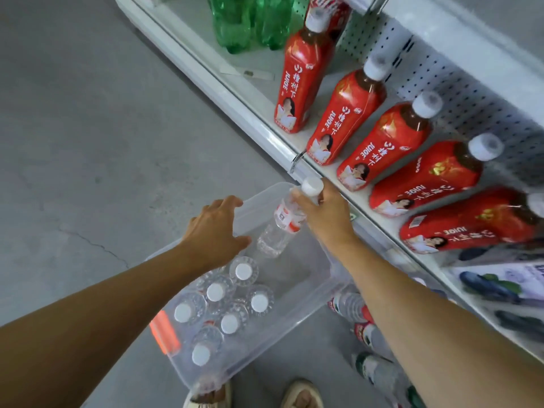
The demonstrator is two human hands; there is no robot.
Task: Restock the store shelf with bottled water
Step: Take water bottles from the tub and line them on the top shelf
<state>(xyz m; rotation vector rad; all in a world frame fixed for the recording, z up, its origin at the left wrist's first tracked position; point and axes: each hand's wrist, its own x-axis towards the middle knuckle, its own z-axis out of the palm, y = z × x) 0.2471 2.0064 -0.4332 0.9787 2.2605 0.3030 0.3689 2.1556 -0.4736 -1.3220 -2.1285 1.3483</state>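
1. Above the clear plastic bin point(294, 307), a water bottle point(279, 225) with a white cap and a red-and-white label hangs tilted, cap toward the shelf, body over the bin's bare end.
2. Right hand point(326, 213): fingers curled round the bottle's neck just below the cap, grasping it.
3. Left hand point(217, 228): fingers spread and relaxed, holding nothing, resting over the bin's far rim just beside the bottle's base.
4. Bin contents: more water bottles point(217, 293) standing upright in a cluster at the near end, white caps up; an orange latch point(164, 331) shows on the bin's left side.
5. Shelf point(253, 113): white, with a pegboard back; red juice bottles point(350, 116) stand in a row along its front edge, green bottles point(250, 22) at the far end.
6. Lower level, under the right forearm: further water bottles point(353, 304), partly hidden.
7. Floor point(88, 142): grey concrete; two shoes point(300, 394) at the bottom edge.
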